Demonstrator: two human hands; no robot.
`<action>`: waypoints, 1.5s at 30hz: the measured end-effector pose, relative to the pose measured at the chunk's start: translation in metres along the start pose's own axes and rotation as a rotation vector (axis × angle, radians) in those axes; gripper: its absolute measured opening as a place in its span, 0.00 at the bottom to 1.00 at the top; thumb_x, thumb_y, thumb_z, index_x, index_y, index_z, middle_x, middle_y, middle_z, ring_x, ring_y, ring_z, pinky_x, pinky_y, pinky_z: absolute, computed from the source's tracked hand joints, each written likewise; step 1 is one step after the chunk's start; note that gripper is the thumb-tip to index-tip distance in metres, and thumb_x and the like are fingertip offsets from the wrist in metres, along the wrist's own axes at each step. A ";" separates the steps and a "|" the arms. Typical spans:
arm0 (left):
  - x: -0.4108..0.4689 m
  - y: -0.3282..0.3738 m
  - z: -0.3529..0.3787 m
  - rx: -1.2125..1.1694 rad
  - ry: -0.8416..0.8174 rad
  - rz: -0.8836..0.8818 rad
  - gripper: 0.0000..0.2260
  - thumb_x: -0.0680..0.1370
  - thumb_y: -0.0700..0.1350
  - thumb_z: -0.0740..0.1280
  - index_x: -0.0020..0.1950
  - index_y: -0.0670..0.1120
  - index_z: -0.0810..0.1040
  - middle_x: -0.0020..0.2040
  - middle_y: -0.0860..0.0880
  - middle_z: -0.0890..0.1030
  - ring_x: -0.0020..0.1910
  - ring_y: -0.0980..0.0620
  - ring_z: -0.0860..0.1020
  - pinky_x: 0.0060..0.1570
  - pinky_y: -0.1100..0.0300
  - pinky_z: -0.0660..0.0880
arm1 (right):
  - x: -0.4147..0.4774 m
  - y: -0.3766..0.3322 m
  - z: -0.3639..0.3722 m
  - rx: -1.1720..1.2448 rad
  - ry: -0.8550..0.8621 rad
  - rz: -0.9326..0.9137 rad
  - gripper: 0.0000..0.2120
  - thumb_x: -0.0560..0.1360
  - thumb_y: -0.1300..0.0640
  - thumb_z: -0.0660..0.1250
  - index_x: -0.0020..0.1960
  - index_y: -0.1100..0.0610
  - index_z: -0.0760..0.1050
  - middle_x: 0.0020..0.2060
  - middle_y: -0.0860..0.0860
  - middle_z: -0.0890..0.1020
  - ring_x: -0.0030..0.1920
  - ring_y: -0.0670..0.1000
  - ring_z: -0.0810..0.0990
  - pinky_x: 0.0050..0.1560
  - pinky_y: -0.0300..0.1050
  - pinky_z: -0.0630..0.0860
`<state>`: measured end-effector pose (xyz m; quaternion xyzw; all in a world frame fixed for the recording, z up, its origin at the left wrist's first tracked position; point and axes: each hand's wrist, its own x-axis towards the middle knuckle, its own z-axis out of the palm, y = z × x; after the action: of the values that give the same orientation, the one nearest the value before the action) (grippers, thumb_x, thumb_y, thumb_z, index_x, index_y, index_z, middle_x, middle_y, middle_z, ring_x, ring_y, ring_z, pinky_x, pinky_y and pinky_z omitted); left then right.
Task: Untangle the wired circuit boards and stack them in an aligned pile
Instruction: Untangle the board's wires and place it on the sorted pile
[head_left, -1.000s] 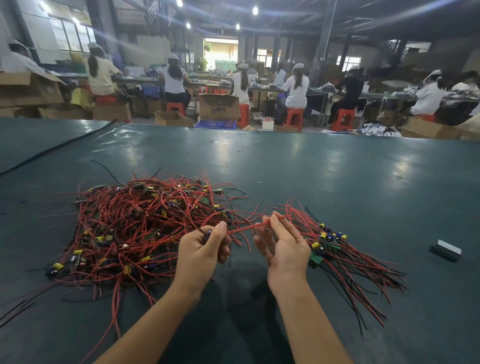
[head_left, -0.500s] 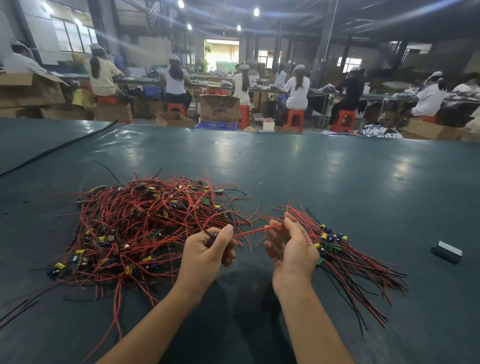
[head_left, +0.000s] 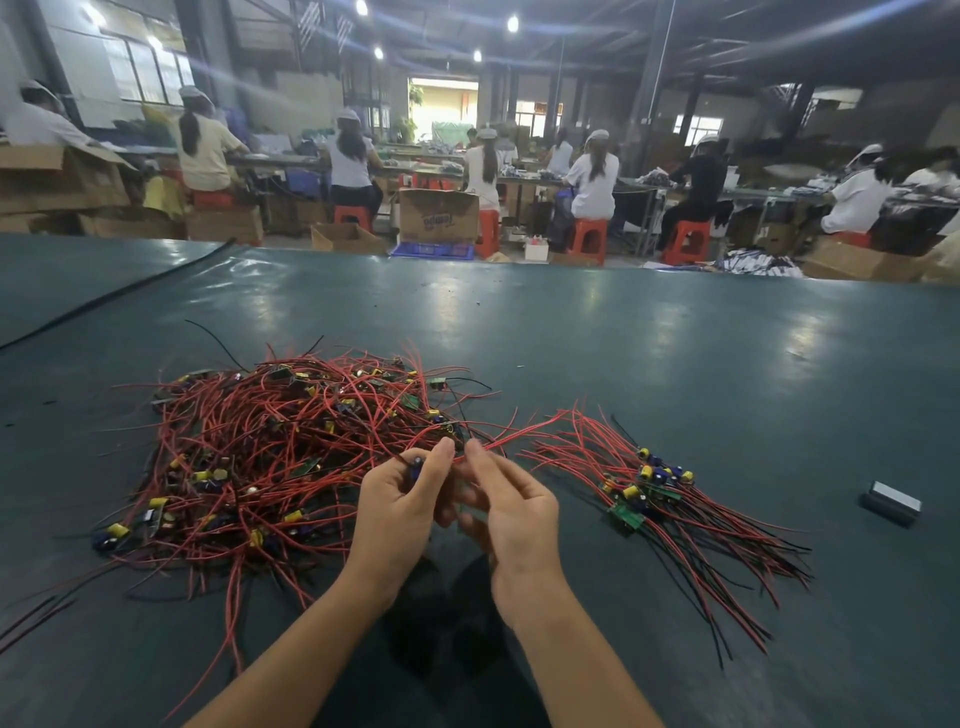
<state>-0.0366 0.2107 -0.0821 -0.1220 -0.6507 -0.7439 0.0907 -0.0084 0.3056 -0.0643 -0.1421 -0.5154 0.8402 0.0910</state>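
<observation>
- Two piles on my green table (head_left: 675, 364): tangled heap (head_left: 270, 457), neat stack (head_left: 649, 488).
- Left hand (head_left: 400, 509) pinches a small board (head_left: 417, 467); right hand (head_left: 511, 514) pinches its red wire (head_left: 524, 434).
- Cardboard box (head_left: 438, 215) lettering is unreadable to me.

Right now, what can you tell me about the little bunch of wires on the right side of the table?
The small bundle lies flat on the dark green table, apart from the big tangle. Its thin red and black wires run roughly side by side, fanning out toward the near right. Little green boards with yellow and blue parts sit stacked near its middle. Neither hand touches it; one red wire arcs from its far end toward the hands.
</observation>
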 end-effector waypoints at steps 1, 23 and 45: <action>0.000 0.000 0.000 0.007 -0.005 0.007 0.15 0.74 0.57 0.67 0.34 0.49 0.82 0.31 0.48 0.81 0.30 0.52 0.80 0.31 0.62 0.77 | -0.002 0.003 0.003 -0.030 -0.011 0.003 0.05 0.72 0.53 0.75 0.38 0.52 0.86 0.36 0.51 0.86 0.34 0.47 0.83 0.32 0.40 0.79; -0.005 0.008 0.010 -0.048 -0.061 -0.034 0.16 0.73 0.52 0.67 0.29 0.45 0.80 0.27 0.46 0.77 0.25 0.53 0.74 0.27 0.64 0.72 | 0.030 -0.040 -0.041 0.197 0.336 0.007 0.03 0.71 0.60 0.75 0.41 0.59 0.82 0.27 0.47 0.74 0.24 0.44 0.69 0.22 0.36 0.66; 0.012 0.023 -0.014 -0.562 0.159 -0.315 0.19 0.68 0.51 0.72 0.53 0.41 0.80 0.46 0.45 0.85 0.35 0.56 0.83 0.27 0.68 0.76 | 0.024 -0.039 -0.047 -0.110 -0.201 -0.150 0.15 0.68 0.43 0.73 0.43 0.55 0.86 0.31 0.48 0.78 0.30 0.45 0.74 0.27 0.37 0.71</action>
<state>-0.0424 0.1942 -0.0589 0.0183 -0.4216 -0.9065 -0.0120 -0.0148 0.3702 -0.0533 -0.0228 -0.5765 0.8114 0.0936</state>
